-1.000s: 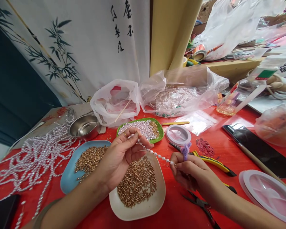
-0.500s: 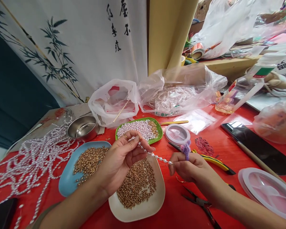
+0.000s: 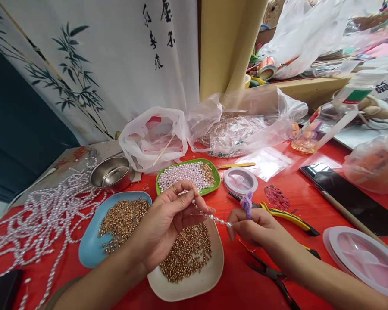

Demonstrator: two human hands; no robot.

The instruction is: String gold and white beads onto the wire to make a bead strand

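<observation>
A short strand of pearly white beads [image 3: 215, 218] is stretched between my two hands. My left hand [image 3: 177, 204] pinches its upper left end between thumb and forefinger, and a thin thread seems to rise from there. My right hand [image 3: 250, 224] is closed on the other end; a purple fuzzy band [image 3: 246, 206] circles one of its fingers. Below my left hand lies a cream plate [image 3: 184, 292] of gold beads [image 3: 187, 254]. A blue plate [image 3: 89, 247] with more gold beads sits to the left. Behind stands a green dish [image 3: 217, 183] of white and gold beads.
Tangled pearl strands [image 3: 54, 215] and a steel bowl [image 3: 111, 174] occupy the left. Yellow-handled pliers [image 3: 291, 219], black pliers [image 3: 271, 275], a round plastic case [image 3: 241, 181] and a phone [image 3: 349, 196] lie to the right. Plastic bags [image 3: 155, 137] line the back.
My left hand has shifted slightly right and down, and my right hand slightly left. The gap between them has narrowed, and the visible strand is shorter.
</observation>
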